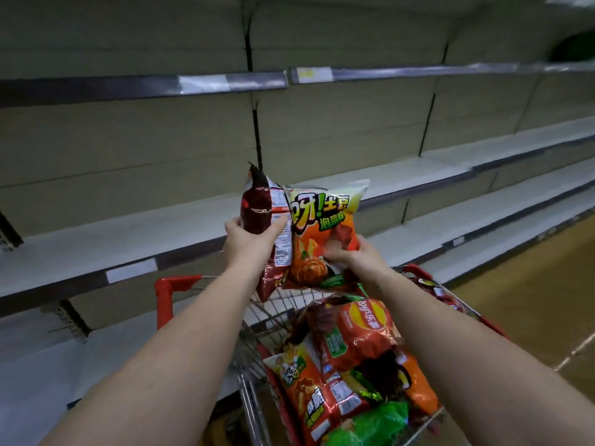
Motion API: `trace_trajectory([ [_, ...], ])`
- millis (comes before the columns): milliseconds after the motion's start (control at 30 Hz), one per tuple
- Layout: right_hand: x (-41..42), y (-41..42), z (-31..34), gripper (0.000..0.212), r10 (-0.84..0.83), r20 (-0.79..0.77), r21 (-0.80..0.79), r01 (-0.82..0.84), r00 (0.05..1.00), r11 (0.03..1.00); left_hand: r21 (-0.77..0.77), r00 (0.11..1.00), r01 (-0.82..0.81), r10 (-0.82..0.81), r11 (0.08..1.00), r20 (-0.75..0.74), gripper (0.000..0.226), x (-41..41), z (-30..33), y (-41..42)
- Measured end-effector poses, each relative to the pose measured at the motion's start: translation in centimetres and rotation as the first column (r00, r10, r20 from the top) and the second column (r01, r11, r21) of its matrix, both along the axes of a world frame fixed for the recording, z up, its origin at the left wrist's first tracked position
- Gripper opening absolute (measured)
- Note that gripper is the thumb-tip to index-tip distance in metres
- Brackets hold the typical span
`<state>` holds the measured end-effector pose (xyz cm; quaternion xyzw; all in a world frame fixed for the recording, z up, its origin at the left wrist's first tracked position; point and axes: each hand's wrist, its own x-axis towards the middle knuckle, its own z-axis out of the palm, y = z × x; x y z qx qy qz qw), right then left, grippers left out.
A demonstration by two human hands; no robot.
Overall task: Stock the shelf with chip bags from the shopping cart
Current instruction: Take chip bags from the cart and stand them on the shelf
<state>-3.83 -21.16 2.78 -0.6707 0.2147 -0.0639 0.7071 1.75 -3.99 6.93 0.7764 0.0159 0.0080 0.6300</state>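
My left hand [249, 239] grips a dark red chip bag [262, 209], held upright with its back label toward me. My right hand [352, 254] holds an orange and yellow chip bag [325, 220] by its lower part, front side facing me. Both bags are raised side by side above the far end of the shopping cart [257, 320], level with the middle shelf [128, 239]. Several more chip bags lie in the cart, among them a red Lay's bag [357, 333], an orange bag [309, 394] and a green bag [370, 426].
Bare shelves run across the view: an upper shelf [145, 86], the middle one, and a lower shelf [32, 365]. The cart has red corner guards [167, 284]. A yellowish floor [531, 317] lies to the right.
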Motion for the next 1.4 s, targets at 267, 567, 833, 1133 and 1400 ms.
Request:
trace_trajectory([
  [267,-3.2,-2.1,4.0,0.045,-0.181,0.166,0.002,0.183,0.969,0.983,0.073,0.882,0.418,-0.424,0.906,0.208,0.103,-2.5,4.5,-3.9],
  [567,-7.6,-5.3,5.2,0.030,-0.365,0.228,0.009,0.372,0.903,0.928,0.163,0.810,0.462,-0.490,0.872,0.323,0.075,-5.3,4.6,-8.6],
  [833,-11.1,-8.9,4.9,0.025,-0.453,0.266,-0.023,0.475,0.851,0.880,0.289,0.740,0.537,-0.607,0.792,0.288,0.069,-7.8,5.4,-12.6],
  [1133,-16.0,-18.1,5.2,0.023,-0.425,0.293,-0.142,0.479,0.856,0.866,0.161,0.681,0.709,-0.726,0.686,0.095,0.049,-10.6,7.3,-23.3],
  [1400,-15.2,-26.2,5.5,0.038,-0.451,0.390,-0.066,0.513,0.803,0.856,0.093,0.868,0.468,-0.477,0.879,0.137,0.072,-12.4,7.9,-31.3],
])
